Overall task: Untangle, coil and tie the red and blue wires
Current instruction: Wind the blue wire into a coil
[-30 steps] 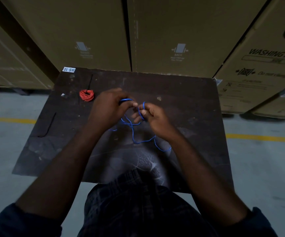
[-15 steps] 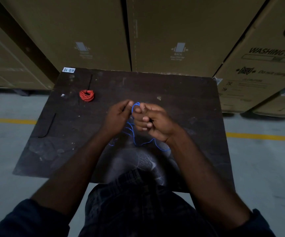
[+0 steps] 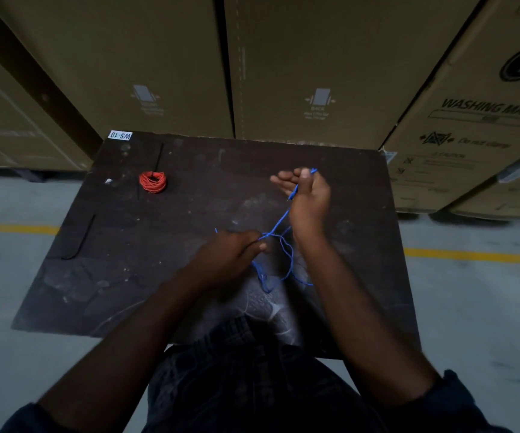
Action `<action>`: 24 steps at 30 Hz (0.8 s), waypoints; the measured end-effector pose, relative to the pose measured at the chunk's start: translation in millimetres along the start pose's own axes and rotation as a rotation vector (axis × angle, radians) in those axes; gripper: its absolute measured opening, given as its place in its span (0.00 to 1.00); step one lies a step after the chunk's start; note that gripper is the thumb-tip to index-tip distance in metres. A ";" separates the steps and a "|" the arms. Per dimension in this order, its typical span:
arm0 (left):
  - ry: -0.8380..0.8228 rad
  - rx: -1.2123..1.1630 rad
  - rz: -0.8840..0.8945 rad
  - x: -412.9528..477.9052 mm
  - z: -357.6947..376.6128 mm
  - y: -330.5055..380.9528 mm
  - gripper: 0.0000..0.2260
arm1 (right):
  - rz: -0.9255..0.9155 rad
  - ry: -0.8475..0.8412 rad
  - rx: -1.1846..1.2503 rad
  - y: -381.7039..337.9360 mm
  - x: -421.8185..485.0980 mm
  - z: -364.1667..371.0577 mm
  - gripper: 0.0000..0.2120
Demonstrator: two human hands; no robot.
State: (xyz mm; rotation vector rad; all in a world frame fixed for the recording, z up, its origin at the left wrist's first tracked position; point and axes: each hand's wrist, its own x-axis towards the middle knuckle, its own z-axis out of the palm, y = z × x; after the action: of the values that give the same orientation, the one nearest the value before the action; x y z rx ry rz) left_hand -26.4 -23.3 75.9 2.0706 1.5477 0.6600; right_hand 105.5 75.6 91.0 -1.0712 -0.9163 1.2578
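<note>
pinching the blue wire with both grips, left hand and right hand; tugging too hard could cinch the slack loops below into a knot.

a small white label at the far left corner of the dark table reads "ws-10", seen upside down from here. the right-hand cardboard box carries "washing machi" in bold slanted capitals, cut off by the frame edge, and lower down "do not clamp" beside a crossed-out pictogram; a round logo above is only partly in view. the middle cardboard box shows "back" under a pictogram, with finer lines too blurred to read. the print on the left cardboard box is unreadable.
</note>
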 end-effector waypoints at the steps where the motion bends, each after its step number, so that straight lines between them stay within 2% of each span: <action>1: 0.030 0.001 0.020 0.0 -4.1 1.4 0.14 | -0.059 -0.026 -0.086 7.7 -1.0 -3.7 0.12; 5: 0.192 0.121 0.016 4.2 -30.6 2.9 0.19 | -0.191 -0.307 -0.480 32.9 -15.2 -14.4 0.10; 8: 0.317 0.099 0.005 9.8 -51.0 -0.4 0.15 | -0.234 -0.506 -0.666 33.8 -25.4 -18.4 0.13; 13: 0.407 -0.171 -0.072 23.3 -62.4 -8.2 0.06 | 0.147 -0.690 -0.365 15.1 -42.5 -11.7 0.17; 16: 0.409 -0.256 -0.103 28.3 -53.9 -17.5 0.06 | 0.270 -0.754 -0.255 11.1 -50.2 -10.2 0.18; 19: 0.402 -0.414 -0.153 30.0 -38.5 -27.8 0.08 | 0.362 -0.734 -0.081 3.1 -54.1 -9.8 0.18; 24: 0.349 -0.671 -0.327 27.6 1.6 -14.1 0.17 | 0.391 -0.627 0.265 -19.9 -51.2 0.8 0.18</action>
State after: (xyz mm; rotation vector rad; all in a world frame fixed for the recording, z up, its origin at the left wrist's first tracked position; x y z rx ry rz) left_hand -28.9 6.7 68.5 1.2233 1.5109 1.2498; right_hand 104.6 24.9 112.2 -0.6615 -0.9843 2.0476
